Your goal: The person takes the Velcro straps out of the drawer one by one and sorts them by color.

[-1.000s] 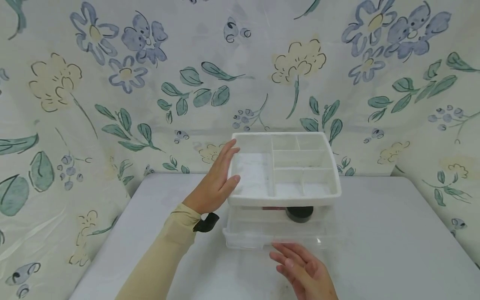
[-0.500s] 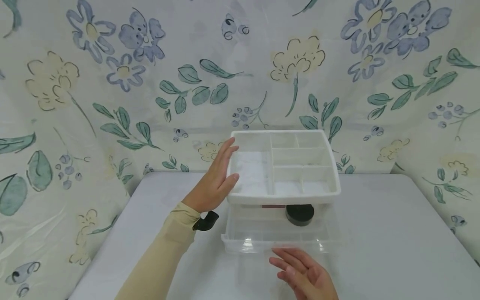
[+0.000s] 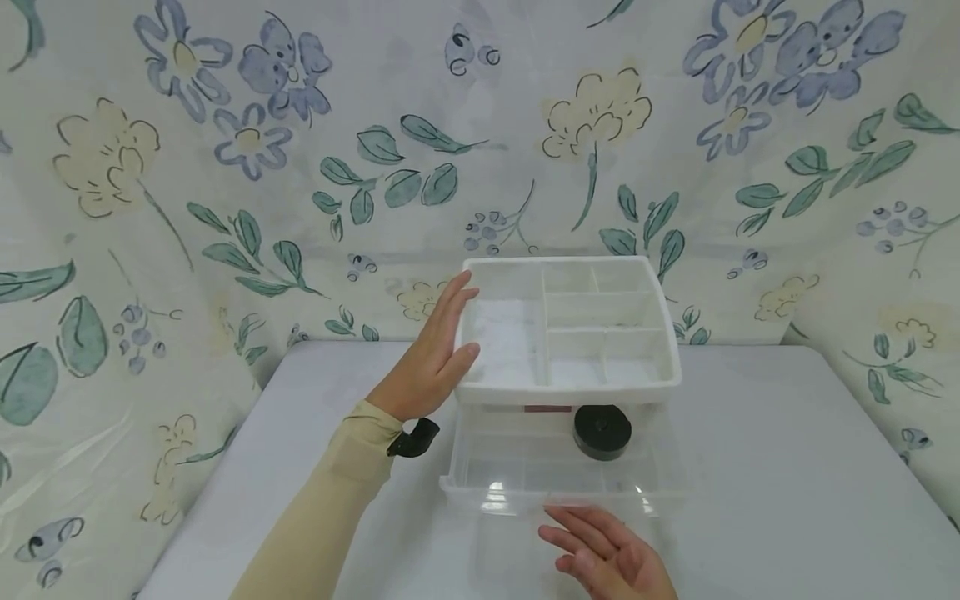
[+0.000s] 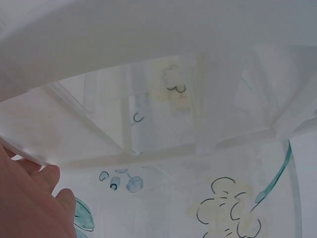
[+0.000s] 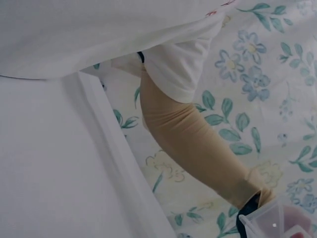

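Observation:
A white plastic storage box stands on the table with a divided top tray (image 3: 611,313). Below it a clear drawer (image 3: 525,467) juts out toward me. A flat black round disc (image 3: 602,432) lies inside the drawer; a dark red strip (image 3: 547,408) shows behind it. My left hand (image 3: 427,362) rests against the box's left side, fingers extended and thumb on the rim; those fingers (image 4: 44,183) also show in the left wrist view. At the drawer's front edge, my right hand (image 3: 607,554) touches the lip with fingertips, fingers loosely extended.
White table surface (image 3: 765,467) extends on both sides of the box. A flower-patterned sheet (image 3: 420,75) hangs behind and around the table. In the right wrist view, a beige-sleeved arm (image 5: 188,144) reaches past the table edge.
The right hand has moved slightly toward me, and the drawer has slid farther out with it. More of the black disc now shows. The left hand stays in place on the box.

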Action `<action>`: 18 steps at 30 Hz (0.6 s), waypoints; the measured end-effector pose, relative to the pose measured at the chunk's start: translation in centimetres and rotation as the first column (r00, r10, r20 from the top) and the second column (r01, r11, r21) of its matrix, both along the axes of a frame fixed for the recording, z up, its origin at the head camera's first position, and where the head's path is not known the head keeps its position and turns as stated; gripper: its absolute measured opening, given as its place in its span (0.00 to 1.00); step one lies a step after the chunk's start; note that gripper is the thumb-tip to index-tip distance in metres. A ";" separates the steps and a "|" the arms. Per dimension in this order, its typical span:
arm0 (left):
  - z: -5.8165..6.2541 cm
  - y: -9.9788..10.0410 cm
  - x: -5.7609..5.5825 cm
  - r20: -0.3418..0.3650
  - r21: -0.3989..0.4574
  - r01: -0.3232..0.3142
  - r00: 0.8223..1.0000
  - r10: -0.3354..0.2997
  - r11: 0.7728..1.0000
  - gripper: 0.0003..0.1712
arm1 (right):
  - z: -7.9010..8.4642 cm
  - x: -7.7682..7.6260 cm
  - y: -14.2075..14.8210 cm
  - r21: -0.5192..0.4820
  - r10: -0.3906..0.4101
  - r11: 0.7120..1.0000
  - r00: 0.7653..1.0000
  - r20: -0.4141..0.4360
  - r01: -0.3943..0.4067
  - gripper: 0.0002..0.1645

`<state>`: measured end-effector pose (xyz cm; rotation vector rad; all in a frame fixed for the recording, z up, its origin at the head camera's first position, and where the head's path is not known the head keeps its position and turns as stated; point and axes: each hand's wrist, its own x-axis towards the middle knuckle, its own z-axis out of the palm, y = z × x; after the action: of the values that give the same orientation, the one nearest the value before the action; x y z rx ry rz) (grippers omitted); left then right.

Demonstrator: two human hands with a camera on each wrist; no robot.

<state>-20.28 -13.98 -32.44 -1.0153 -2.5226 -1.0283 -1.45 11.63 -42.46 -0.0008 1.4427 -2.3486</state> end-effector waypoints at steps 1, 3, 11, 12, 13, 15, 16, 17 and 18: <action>0.0 0.0 0.0 -0.002 0.001 0.002 1.000 -0.002 1.000 0.36 | 0.0 0.0 0.0 0.009 0.001 1.000 1.000 -0.012 -0.001 0.31; 0.1 0.0 0.0 -0.003 0.001 0.003 1.000 -0.003 1.000 0.36 | -0.1 0.1 0.1 0.015 0.006 1.000 1.000 -0.026 -0.006 0.30; -0.1 0.0 -0.1 0.000 0.000 -0.001 1.000 0.001 1.000 0.36 | -0.4 0.4 0.3 -0.029 0.053 0.998 0.998 -0.035 -0.054 0.25; -0.1 0.0 -0.1 -0.003 0.002 0.002 1.000 -0.002 1.000 0.36 | -0.4 0.4 0.4 -0.036 0.056 0.998 0.998 -0.039 -0.057 0.24; -0.1 0.0 -0.1 -0.006 0.004 0.006 1.000 -0.006 1.000 0.36 | -0.5 0.5 0.4 -0.040 0.057 0.997 0.998 -0.042 -0.059 0.24; -0.1 0.0 -0.2 -0.012 0.008 0.013 1.000 -0.013 1.000 0.36 | -0.6 0.5 0.4 -0.045 0.063 0.997 0.997 -0.043 -0.065 0.23; -0.1 0.0 -0.2 -0.015 0.009 0.015 1.000 -0.015 1.000 0.36 | -0.6 0.5 0.5 -0.043 0.064 0.997 0.997 -0.040 -0.065 0.24; -0.1 0.0 -0.2 -0.016 0.011 0.017 1.000 -0.017 1.000 0.36 | -0.6 0.5 0.5 -0.042 0.064 0.997 0.997 -0.039 -0.065 0.24; -0.1 0.0 -0.3 -0.016 0.013 0.018 1.000 -0.018 1.000 0.36 | -0.7 0.5 0.5 -0.043 0.065 0.997 0.997 -0.042 -0.067 0.24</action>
<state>-20.54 -13.99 -32.55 -1.0401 -2.4951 -1.0359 -0.94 12.11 -43.11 -0.1069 1.3875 -2.3391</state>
